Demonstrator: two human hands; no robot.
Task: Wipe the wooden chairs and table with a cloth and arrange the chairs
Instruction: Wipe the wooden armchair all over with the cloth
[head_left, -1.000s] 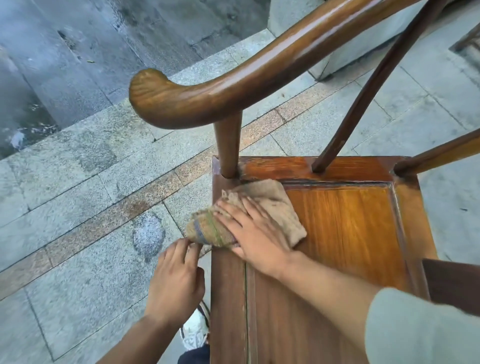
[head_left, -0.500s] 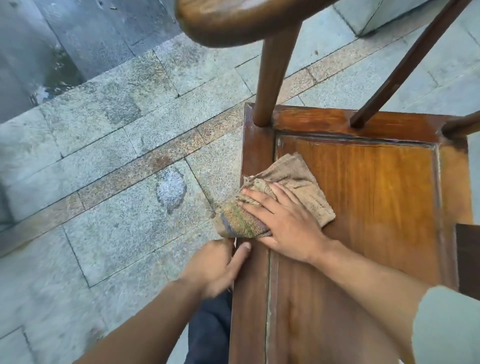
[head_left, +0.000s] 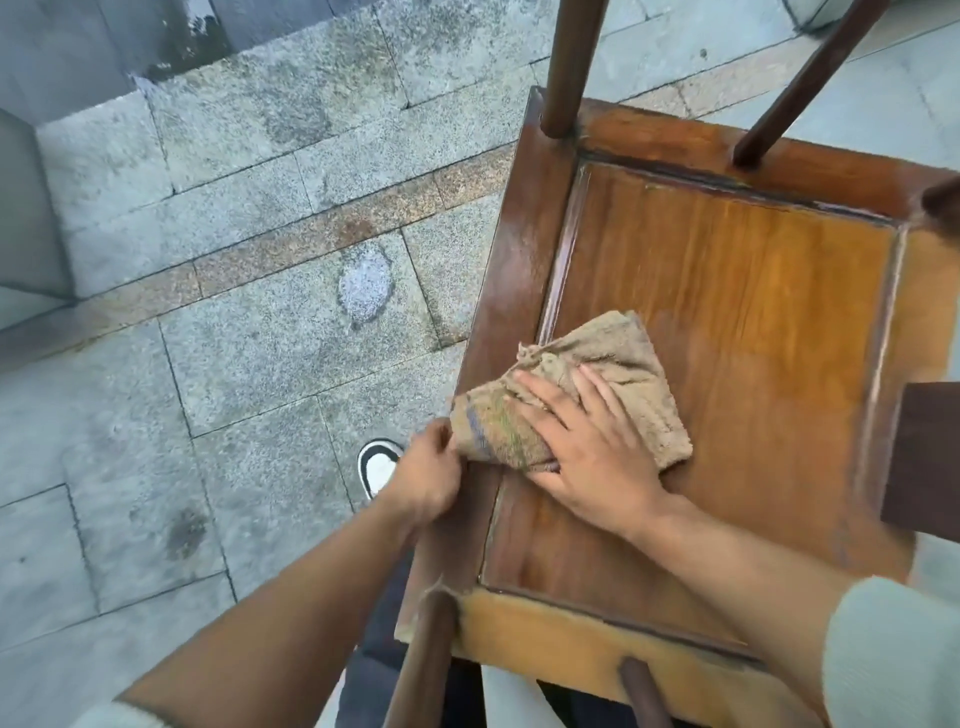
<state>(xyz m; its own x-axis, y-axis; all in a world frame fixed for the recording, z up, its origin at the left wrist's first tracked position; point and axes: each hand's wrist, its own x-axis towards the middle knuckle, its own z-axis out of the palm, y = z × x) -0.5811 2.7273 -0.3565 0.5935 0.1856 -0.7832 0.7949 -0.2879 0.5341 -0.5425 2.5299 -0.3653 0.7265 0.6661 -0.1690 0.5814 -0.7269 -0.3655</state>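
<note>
On the wooden chair seat (head_left: 727, 291), the right hand (head_left: 587, 457) lies flat with straight, spread fingers pressing the cloth (head_left: 613, 395) down against the wood. That brownish, rumpled cloth sits on the seat's left part, its striped end lapping over the darker frame rail; the palm hides its middle. Just beside it, the left hand (head_left: 428, 475) curls its fingers at the seat's left edge, touching the cloth's striped end; whether it pinches the cloth or grips the rail cannot be told, since the fingertips are tucked out of sight. Both forearms reach in from the bottom, pale sleeves cut off by the frame. Round posts (head_left: 569, 67) and slanted spindles rise from the seat's far rail and run out of the top, so the chair's back and arms go unseen; two more posts near the bottom are blurred. Left of the chair, one shoe (head_left: 379, 467) shows on the grey stone paving (head_left: 234, 364), partly covered by the left wrist.
</note>
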